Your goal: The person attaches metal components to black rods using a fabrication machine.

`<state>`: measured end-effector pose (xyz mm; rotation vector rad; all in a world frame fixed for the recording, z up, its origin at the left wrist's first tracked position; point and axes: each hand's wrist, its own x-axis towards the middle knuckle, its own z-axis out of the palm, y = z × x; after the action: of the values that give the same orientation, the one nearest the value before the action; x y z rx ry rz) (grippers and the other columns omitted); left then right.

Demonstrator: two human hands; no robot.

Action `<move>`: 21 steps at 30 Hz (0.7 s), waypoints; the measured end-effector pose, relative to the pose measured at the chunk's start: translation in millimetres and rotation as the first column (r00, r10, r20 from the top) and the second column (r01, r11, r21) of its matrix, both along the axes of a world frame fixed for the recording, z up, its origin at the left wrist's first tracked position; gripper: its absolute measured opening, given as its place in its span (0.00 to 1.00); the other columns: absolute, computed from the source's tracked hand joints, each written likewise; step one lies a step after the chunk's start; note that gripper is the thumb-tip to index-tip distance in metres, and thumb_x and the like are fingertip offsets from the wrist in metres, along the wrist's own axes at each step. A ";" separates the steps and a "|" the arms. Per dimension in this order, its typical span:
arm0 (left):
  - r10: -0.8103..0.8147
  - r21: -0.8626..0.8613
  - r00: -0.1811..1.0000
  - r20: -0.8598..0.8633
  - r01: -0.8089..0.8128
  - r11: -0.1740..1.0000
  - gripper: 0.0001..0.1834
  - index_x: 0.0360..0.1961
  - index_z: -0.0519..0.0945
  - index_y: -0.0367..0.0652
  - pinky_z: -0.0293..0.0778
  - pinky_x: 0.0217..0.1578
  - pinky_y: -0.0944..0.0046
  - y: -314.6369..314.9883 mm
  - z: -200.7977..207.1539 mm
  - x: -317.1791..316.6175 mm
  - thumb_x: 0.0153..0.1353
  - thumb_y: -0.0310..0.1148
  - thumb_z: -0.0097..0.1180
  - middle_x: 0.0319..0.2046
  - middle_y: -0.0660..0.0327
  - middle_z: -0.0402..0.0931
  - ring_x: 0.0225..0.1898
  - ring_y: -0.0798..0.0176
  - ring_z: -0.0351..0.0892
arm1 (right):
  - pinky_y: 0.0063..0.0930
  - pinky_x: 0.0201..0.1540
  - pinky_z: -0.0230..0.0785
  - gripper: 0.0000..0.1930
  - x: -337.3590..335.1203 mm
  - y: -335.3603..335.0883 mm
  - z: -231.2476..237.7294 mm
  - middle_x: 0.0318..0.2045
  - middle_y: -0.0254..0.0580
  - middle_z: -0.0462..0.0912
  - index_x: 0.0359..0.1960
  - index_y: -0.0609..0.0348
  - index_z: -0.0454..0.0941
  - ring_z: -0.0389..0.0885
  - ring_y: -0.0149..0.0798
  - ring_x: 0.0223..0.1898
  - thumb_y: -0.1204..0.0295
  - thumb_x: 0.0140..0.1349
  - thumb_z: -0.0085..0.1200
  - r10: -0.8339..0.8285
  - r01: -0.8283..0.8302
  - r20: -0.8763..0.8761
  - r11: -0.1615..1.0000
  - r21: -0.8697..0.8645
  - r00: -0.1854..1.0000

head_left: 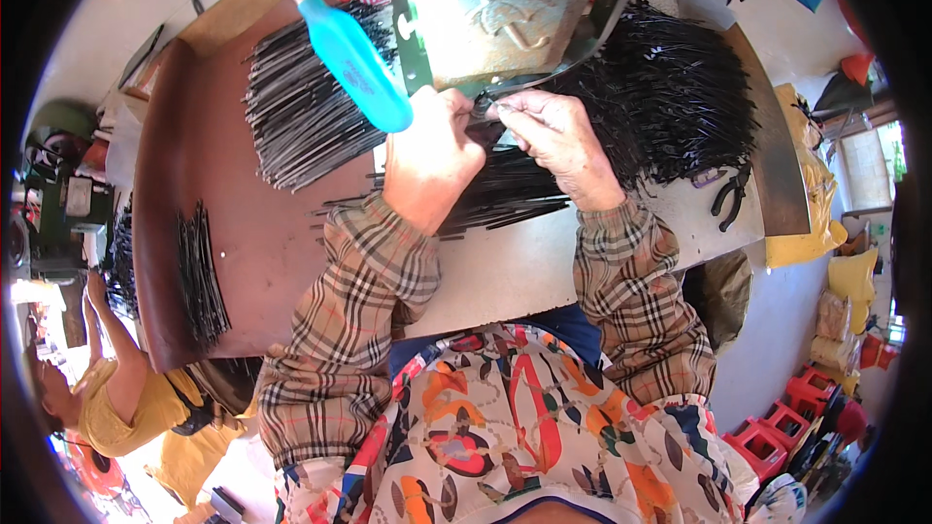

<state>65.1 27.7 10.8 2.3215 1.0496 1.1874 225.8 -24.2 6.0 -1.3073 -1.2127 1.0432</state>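
Note:
My left hand [434, 157] is closed, its fingertips drawn together at the foot of a green metal machine [515, 15]. Close beside it, my right hand [566, 141] pinches with thumb and forefinger. Between the two sets of fingertips shows a small dark piece [482, 105], too small and shaded to name. Below my hands lies a heap of thin black strips [515, 189]. A larger heap of glossy black strips [680, 97] spreads to the right. Straighter grey-black strips [306, 102] are stacked at the left.
A blue lamp [354, 63] hangs close by my left hand. Black-handled pliers [730, 196] lie at the table's right. A small strip bundle [202, 277] rests on the brown mat [277, 272]. Another person in yellow [136, 393] works at far left. Red stools [762, 442] stand lower right.

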 end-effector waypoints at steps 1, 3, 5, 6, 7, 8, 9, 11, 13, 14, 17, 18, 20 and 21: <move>-0.033 0.026 0.999 0.037 0.032 0.999 0.09 0.29 0.80 0.35 0.72 0.32 0.59 2.0 -1.7 -3.3 0.45 0.17 0.53 0.23 0.48 0.76 0.27 0.48 0.77 | 0.11 0.23 0.56 0.10 -0.3 1.1 -3.8 0.22 0.25 0.73 0.38 0.64 0.81 0.65 0.17 0.22 0.69 0.62 0.54 -0.009 0.008 0.017 0.999 0.040 1.000; -0.039 -0.153 0.999 -0.019 0.036 0.988 0.04 0.29 0.80 0.35 0.69 0.27 0.67 1.1 -3.4 -6.8 0.50 0.22 0.56 0.20 0.57 0.74 0.22 0.64 0.73 | 0.14 0.26 0.61 0.08 4.6 -0.3 -8.5 0.25 0.27 0.76 0.35 0.65 0.80 0.68 0.19 0.25 0.71 0.62 0.55 0.006 -0.024 0.128 0.990 0.139 0.992; -0.123 -0.411 0.992 -0.012 0.107 0.906 0.03 0.28 0.78 0.36 0.64 0.22 0.68 1.3 4.1 -17.7 0.53 0.25 0.59 0.17 0.63 0.70 0.19 0.70 0.67 | 0.17 0.26 0.63 0.07 -1.9 -6.3 -4.1 0.24 0.30 0.77 0.34 0.64 0.80 0.69 0.20 0.25 0.72 0.61 0.55 0.038 -0.070 0.175 0.981 0.180 0.984; -0.221 -0.485 0.975 -0.018 0.185 0.855 0.06 0.27 0.77 0.37 0.62 0.21 0.67 3.8 -0.5 -16.8 0.54 0.27 0.60 0.15 0.64 0.67 0.18 0.70 0.65 | 0.18 0.26 0.63 0.07 -0.8 -10.7 -10.8 0.23 0.31 0.76 0.33 0.63 0.80 0.70 0.20 0.25 0.72 0.61 0.55 0.026 -0.070 0.206 0.975 0.210 0.978; -0.178 -0.626 0.977 0.118 0.212 0.750 0.06 0.27 0.77 0.37 0.59 0.20 0.70 -3.9 6.8 -13.5 0.55 0.28 0.60 0.16 0.68 0.66 0.18 0.73 0.64 | 0.26 0.23 0.64 0.07 -1.3 -14.1 -10.2 0.17 0.46 0.76 0.29 0.60 0.80 0.71 0.29 0.17 0.70 0.55 0.56 -0.044 -0.013 0.242 0.974 0.228 0.969; -0.102 -0.743 0.968 0.228 0.240 0.625 0.06 0.27 0.77 0.38 0.56 0.19 0.73 -12.5 15.6 -14.1 0.56 0.29 0.60 0.16 0.71 0.65 0.18 0.76 0.62 | 0.26 0.22 0.63 0.07 -3.9 -14.7 -16.0 0.15 0.44 0.74 0.29 0.59 0.80 0.71 0.31 0.16 0.69 0.55 0.56 -0.043 -0.030 0.224 0.950 0.312 0.974; -0.047 -0.768 0.968 0.248 0.226 0.600 0.06 0.28 0.77 0.39 0.55 0.18 0.74 -19.6 23.6 -20.4 0.57 0.29 0.60 0.18 0.72 0.67 0.18 0.77 0.62 | 0.27 0.22 0.64 0.06 -12.2 -14.2 -15.0 0.15 0.44 0.74 0.29 0.59 0.80 0.71 0.31 0.16 0.69 0.54 0.56 -0.004 -0.053 0.193 0.956 0.289 0.981; 0.007 -0.792 0.951 0.308 0.252 0.556 0.05 0.29 0.77 0.38 0.55 0.17 0.76 -29.8 22.4 -16.6 0.58 0.28 0.59 0.20 0.71 0.69 0.17 0.79 0.62 | 0.28 0.23 0.64 0.06 -8.0 -22.0 -19.5 0.16 0.44 0.75 0.29 0.60 0.80 0.72 0.32 0.17 0.70 0.54 0.56 0.029 -0.076 0.191 0.967 0.244 0.981; 0.072 -0.793 0.926 0.370 0.275 0.543 0.06 0.30 0.76 0.37 0.58 0.17 0.77 -36.9 19.7 -21.6 0.58 0.28 0.59 0.21 0.67 0.72 0.17 0.78 0.65 | 0.27 0.24 0.66 0.06 -11.8 -25.9 -20.1 0.17 0.44 0.77 0.30 0.61 0.80 0.74 0.34 0.18 0.71 0.54 0.57 0.046 -0.077 0.123 0.961 0.266 0.991; 0.099 -0.802 0.919 0.381 0.275 0.530 0.06 0.31 0.76 0.37 0.59 0.16 0.76 -38.7 20.6 -22.0 0.59 0.29 0.58 0.21 0.65 0.73 0.16 0.76 0.67 | 0.25 0.26 0.68 0.07 -12.1 -26.8 -21.0 0.18 0.44 0.78 0.30 0.61 0.80 0.76 0.34 0.19 0.70 0.53 0.59 0.029 -0.055 0.094 0.956 0.289 0.995; 0.144 -0.823 0.908 0.393 0.278 0.495 0.06 0.34 0.76 0.37 0.61 0.17 0.76 -41.8 16.7 -25.1 0.60 0.29 0.57 0.23 0.63 0.75 0.18 0.74 0.70 | 0.24 0.25 0.65 0.11 -2.5 -31.9 -23.1 0.20 0.38 0.77 0.33 0.62 0.80 0.72 0.28 0.21 0.67 0.56 0.61 0.025 -0.029 0.019 0.961 0.276 1.000; 0.195 -0.817 0.869 0.455 0.320 0.480 0.06 0.35 0.76 0.37 0.63 0.18 0.75 -43.5 15.3 -27.4 0.61 0.29 0.56 0.25 0.63 0.75 0.19 0.73 0.71 | 0.24 0.25 0.65 0.13 0.8 -32.6 -22.0 0.20 0.38 0.77 0.35 0.63 0.80 0.72 0.27 0.22 0.65 0.56 0.62 0.041 -0.041 0.005 0.966 0.257 0.999; 0.242 -0.808 0.830 0.503 0.352 0.472 0.07 0.37 0.75 0.37 0.65 0.19 0.74 -46.8 14.2 -24.1 0.62 0.29 0.55 0.26 0.62 0.75 0.21 0.72 0.72 | 0.24 0.26 0.66 0.16 7.8 -36.0 -17.2 0.21 0.37 0.77 0.36 0.64 0.80 0.72 0.26 0.22 0.62 0.56 0.63 0.057 -0.050 -0.022 0.969 0.244 0.998; 0.261 -0.803 0.812 0.522 0.365 0.470 0.07 0.38 0.75 0.37 0.67 0.21 0.73 -49.9 14.4 -20.5 0.62 0.29 0.54 0.27 0.62 0.76 0.23 0.71 0.74 | 0.23 0.26 0.66 0.18 9.6 -37.7 -11.7 0.22 0.36 0.77 0.38 0.64 0.79 0.72 0.26 0.22 0.61 0.56 0.64 0.115 -0.108 -0.021 0.970 0.219 0.993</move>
<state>44.6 -22.2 25.3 1.0190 0.9723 0.8713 235.4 -61.9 -5.7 -1.0582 -1.3474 0.9771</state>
